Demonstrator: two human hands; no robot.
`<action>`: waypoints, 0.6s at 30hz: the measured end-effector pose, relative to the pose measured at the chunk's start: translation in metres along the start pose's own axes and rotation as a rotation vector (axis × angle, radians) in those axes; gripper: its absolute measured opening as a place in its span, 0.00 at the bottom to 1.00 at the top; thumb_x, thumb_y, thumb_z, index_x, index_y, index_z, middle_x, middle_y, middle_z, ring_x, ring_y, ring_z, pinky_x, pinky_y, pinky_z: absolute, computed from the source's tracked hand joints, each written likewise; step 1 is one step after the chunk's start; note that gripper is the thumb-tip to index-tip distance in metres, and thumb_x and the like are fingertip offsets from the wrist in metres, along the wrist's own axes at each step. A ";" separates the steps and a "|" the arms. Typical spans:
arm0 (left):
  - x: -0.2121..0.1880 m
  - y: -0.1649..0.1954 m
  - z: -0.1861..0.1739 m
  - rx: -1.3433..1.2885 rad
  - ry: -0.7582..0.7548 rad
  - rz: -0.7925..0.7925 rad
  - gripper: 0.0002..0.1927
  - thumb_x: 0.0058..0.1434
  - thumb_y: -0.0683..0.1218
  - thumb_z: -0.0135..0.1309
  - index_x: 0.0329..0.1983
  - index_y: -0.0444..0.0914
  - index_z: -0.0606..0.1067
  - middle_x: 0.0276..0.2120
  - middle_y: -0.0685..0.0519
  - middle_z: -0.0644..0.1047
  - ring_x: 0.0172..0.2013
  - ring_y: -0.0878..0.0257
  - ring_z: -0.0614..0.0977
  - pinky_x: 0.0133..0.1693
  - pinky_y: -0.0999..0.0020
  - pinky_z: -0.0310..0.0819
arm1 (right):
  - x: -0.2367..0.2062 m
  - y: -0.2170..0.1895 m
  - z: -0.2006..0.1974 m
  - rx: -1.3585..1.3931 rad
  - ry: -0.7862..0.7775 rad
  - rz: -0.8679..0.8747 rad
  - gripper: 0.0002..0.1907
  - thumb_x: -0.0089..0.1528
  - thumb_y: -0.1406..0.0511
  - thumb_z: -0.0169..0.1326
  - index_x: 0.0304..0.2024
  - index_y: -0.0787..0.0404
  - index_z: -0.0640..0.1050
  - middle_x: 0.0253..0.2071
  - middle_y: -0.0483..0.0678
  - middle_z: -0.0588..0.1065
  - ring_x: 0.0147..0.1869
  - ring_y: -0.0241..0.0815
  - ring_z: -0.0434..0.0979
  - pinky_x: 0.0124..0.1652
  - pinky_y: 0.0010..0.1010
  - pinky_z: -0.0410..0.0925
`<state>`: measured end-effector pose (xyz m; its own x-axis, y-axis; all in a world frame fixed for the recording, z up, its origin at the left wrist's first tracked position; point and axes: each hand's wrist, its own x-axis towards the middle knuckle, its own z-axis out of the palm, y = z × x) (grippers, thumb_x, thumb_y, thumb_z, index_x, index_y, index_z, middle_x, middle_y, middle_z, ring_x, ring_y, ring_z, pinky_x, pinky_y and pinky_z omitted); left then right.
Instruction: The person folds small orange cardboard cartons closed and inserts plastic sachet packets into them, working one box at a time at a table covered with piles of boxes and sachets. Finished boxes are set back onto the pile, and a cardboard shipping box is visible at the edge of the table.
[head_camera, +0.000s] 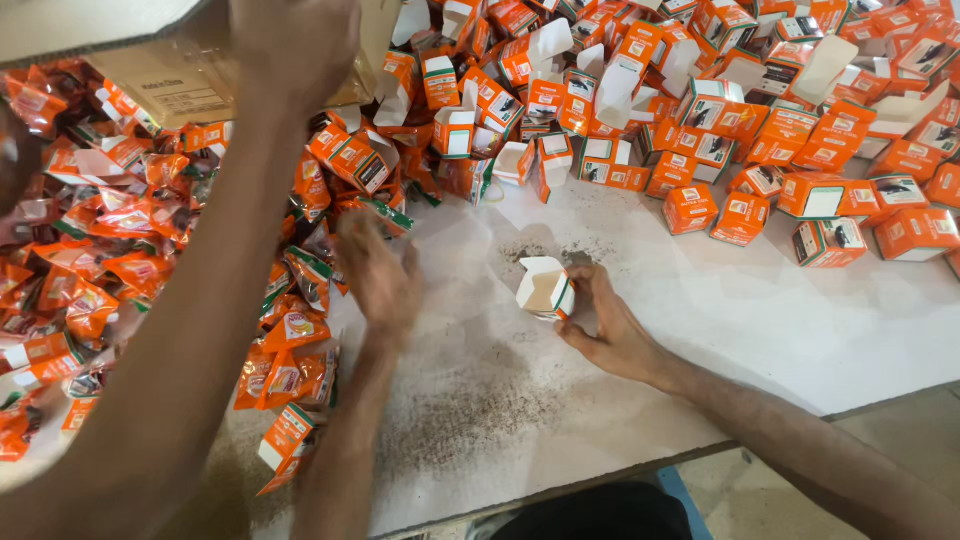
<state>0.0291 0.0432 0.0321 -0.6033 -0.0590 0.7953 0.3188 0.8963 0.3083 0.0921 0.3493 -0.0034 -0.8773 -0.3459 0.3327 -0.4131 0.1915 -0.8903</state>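
A small open carton (545, 290), white inside with its flaps up, is held upright on the white worktop (720, 320) by the right hand (612, 330), whose grip is closed around the carton's side. The left hand (378, 272) is seen blurred, fingers loosely spread and holding nothing, at the edge of a heap of orange sachets (120, 250) that covers the left part of the worktop. Dark loose grains (450, 420) are scattered on the surface near both hands. A pile of orange and white cartons (700, 110) (many with flaps open) is spread along the far side. Another person's arm (200, 330) crosses the left foreground, reaching up to a brown cardboard box (170, 80).
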 end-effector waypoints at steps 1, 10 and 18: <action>0.009 -0.013 0.000 0.057 -0.057 -0.024 0.26 0.58 0.43 0.62 0.57 0.30 0.70 0.59 0.37 0.70 0.60 0.40 0.68 0.59 0.39 0.59 | 0.001 -0.002 0.000 -0.086 -0.024 0.008 0.32 0.62 0.67 0.60 0.62 0.64 0.58 0.58 0.56 0.68 0.65 0.49 0.72 0.61 0.40 0.67; -0.009 -0.006 0.006 0.357 -0.136 0.518 0.09 0.59 0.42 0.59 0.42 0.35 0.75 0.58 0.42 0.75 0.51 0.52 0.76 0.50 0.51 0.68 | 0.003 -0.017 -0.005 -0.236 -0.093 -0.029 0.32 0.59 0.66 0.63 0.62 0.66 0.64 0.59 0.60 0.73 0.65 0.59 0.73 0.58 0.42 0.68; -0.042 0.059 -0.046 -0.431 -0.200 0.074 0.12 0.53 0.31 0.60 0.38 0.33 0.74 0.44 0.46 0.78 0.45 0.50 0.82 0.46 0.57 0.78 | 0.004 -0.020 -0.005 -0.356 -0.120 -0.004 0.33 0.56 0.67 0.64 0.63 0.66 0.68 0.58 0.62 0.74 0.65 0.63 0.70 0.60 0.46 0.67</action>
<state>0.1074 0.0784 0.0411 -0.6829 0.1213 0.7204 0.6145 0.6286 0.4767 0.0954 0.3484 0.0171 -0.8492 -0.4487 0.2786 -0.4944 0.4901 -0.7178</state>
